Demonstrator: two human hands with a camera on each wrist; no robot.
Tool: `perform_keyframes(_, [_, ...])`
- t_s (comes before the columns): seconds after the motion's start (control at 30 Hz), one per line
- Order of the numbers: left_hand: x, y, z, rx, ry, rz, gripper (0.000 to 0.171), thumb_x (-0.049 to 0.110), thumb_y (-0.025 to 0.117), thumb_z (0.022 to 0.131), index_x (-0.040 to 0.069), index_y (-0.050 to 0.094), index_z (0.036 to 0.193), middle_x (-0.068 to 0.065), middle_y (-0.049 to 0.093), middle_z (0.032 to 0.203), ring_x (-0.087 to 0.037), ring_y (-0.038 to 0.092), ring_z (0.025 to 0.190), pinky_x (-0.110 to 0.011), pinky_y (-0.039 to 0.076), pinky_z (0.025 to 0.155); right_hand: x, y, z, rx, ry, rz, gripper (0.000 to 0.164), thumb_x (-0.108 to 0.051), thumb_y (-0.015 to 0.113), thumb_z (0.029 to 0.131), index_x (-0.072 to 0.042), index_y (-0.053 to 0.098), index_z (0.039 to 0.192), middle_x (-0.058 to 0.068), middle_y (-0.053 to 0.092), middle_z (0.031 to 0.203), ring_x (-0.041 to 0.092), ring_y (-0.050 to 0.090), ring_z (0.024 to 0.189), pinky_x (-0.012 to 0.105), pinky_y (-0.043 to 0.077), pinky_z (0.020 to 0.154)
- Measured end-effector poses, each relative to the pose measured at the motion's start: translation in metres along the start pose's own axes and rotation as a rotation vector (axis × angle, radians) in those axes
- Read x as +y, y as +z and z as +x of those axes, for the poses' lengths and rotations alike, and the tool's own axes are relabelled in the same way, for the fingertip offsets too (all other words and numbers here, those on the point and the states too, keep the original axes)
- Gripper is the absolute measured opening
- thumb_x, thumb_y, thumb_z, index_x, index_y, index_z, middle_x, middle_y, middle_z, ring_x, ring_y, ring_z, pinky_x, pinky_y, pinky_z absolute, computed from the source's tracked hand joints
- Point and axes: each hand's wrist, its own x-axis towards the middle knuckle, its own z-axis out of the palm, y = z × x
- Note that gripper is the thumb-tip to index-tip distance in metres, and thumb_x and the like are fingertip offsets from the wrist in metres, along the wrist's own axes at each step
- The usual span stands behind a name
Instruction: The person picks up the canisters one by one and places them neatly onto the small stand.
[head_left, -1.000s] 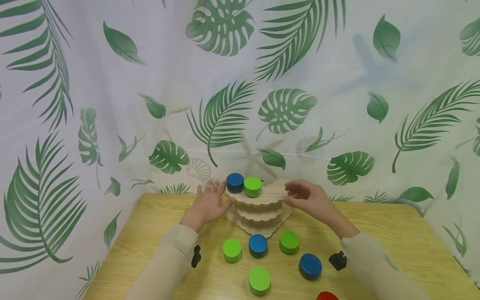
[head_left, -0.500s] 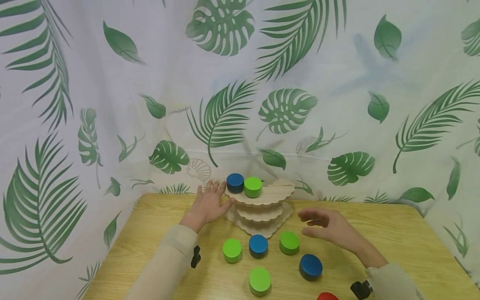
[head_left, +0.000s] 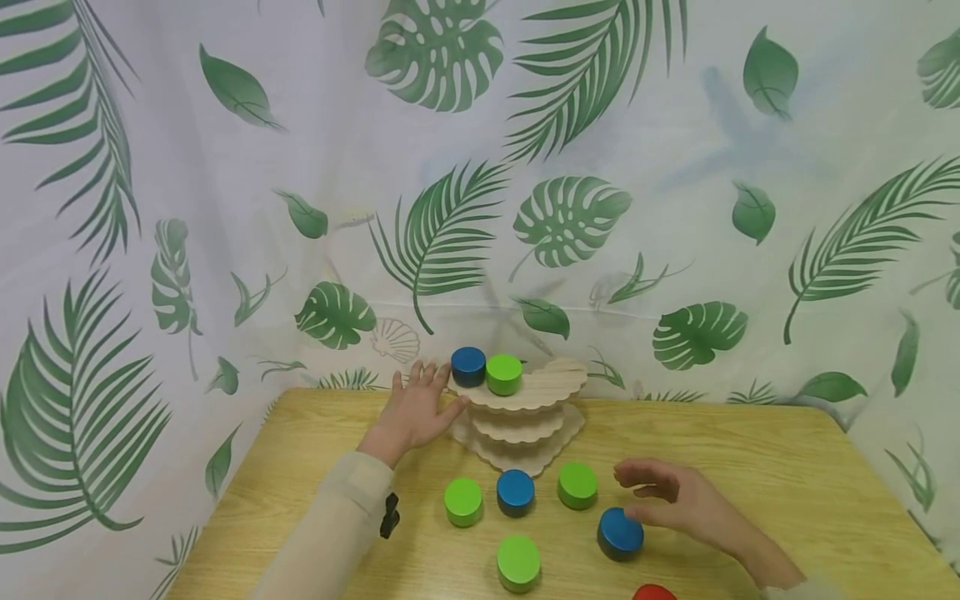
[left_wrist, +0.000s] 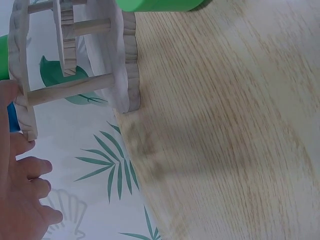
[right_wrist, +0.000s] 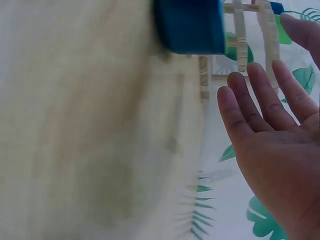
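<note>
A tiered wooden stand (head_left: 555, 386) with scalloped edges stands at the back of the table. On the left half of its top shelf sit a blue round block (head_left: 468, 367) and a green round block (head_left: 503, 375), side by side. My left hand (head_left: 408, 414) rests at the shelf's left end, fingers extended; in the left wrist view its fingertips touch the wooden edge (left_wrist: 24, 110). My right hand (head_left: 690, 508) hovers with loosely bent, spread fingers, holding nothing. Its thumb is just over another blue block (head_left: 620, 534), and contact cannot be told.
Before the stand lie a green block (head_left: 463, 502), a blue block (head_left: 516, 492), a second green block (head_left: 577, 486) and a third, nearer green block (head_left: 518, 563). A red block (head_left: 654, 592) is cut off by the bottom edge. A leaf-print cloth (head_left: 465, 250) hangs behind the table.
My right hand has left the right end of the top shelf and come down and toward me, to the nearer blue block. My left hand has stayed at the stand.
</note>
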Motion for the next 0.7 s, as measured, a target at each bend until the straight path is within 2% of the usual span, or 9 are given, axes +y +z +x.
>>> perform_keyframes(0.33, [0.000,0.000,0.001,-0.001,-0.001,-0.008,0.079,0.061,0.039,0.109,0.007,0.031,0.167,-0.023,0.031,0.171,-0.046,0.019,0.162,-0.072,0.015,0.127,0.019,0.008,-0.010,-0.020,0.037,0.023,0.055,-0.015,0.076,0.098,0.006,0.056,0.145,0.031,0.061,0.142,-0.001,0.065,0.122,0.019,0.053,0.102])
perform_keyframes(0.7, [0.000,-0.001,0.001,-0.011,-0.006,-0.010,0.080,0.061,0.039,0.109,0.007,0.030,0.167,-0.024,0.030,0.171,-0.046,0.018,0.162,-0.072,0.014,0.127,0.023,0.013,-0.014,-0.039,0.033,0.029,0.054,-0.014,0.075,0.098,0.006,0.055,0.145,0.032,0.061,0.143,-0.006,0.063,0.121,0.019,0.053,0.101])
